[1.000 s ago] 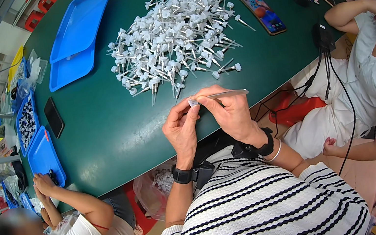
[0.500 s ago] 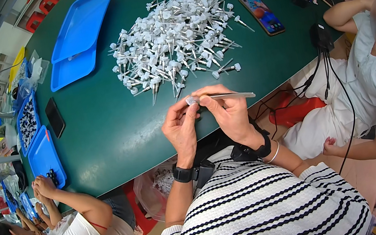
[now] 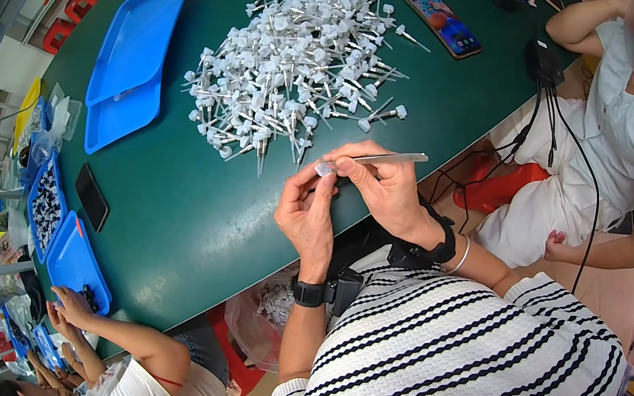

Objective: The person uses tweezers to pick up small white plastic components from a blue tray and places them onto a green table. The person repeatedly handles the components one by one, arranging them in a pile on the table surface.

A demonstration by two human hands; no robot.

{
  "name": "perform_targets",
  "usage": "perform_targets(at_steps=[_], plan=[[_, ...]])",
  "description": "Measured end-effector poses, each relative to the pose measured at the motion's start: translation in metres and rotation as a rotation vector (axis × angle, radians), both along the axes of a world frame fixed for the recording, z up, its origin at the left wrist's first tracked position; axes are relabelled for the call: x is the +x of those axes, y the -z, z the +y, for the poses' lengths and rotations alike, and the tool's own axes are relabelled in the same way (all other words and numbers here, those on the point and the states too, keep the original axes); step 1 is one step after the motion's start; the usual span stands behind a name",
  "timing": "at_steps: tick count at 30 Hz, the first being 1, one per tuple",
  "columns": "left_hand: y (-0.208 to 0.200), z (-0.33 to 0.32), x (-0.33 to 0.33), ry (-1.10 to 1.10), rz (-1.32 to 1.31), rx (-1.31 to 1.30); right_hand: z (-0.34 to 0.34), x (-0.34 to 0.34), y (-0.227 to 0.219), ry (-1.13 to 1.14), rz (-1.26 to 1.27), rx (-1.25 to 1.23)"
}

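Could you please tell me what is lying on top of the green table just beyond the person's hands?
On the green table, past the left hand and right hand, lies a heap of white pin-like parts. What lies under the heap is covered.

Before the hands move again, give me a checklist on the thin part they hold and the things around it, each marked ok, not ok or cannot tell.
1. Both hands on the part: left hand pinches the white cap end, right hand holds the thin metal-tipped part along its shaft. Ok.
2. Part held level above the green table. Ok.
3. Cap fully seated on the shaft: cannot tell, fingers hide it.
4. Pile of white parts close ahead of the hands. Ok.
5. Large blue tray beside the pile. Ok.
6. Phone apart from the pile. Ok.
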State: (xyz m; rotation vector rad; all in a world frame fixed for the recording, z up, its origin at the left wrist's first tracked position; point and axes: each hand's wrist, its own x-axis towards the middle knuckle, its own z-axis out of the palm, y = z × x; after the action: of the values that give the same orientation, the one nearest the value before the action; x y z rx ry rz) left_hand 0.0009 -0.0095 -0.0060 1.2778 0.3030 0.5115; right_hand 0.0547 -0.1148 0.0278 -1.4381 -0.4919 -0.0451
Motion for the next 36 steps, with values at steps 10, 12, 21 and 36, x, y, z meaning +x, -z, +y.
perform_targets(at_steps=[10, 12, 21, 36], plan=[[-0.002, 0.000, 0.000, -0.004, 0.015, 0.014, 0.000, 0.000, 0.002, 0.019, -0.015, -0.012], [-0.001, 0.000, 0.000, -0.004, 0.014, 0.012, 0.000, 0.001, 0.002, 0.023, -0.034, -0.016], [-0.002, 0.000, -0.001, 0.006, 0.036, -0.010, -0.003, 0.003, -0.004, 0.046, -0.089, -0.090], [-0.002, 0.000, -0.002, 0.008, 0.034, -0.016, -0.006, 0.010, -0.016, -0.001, -0.165, -0.251]])
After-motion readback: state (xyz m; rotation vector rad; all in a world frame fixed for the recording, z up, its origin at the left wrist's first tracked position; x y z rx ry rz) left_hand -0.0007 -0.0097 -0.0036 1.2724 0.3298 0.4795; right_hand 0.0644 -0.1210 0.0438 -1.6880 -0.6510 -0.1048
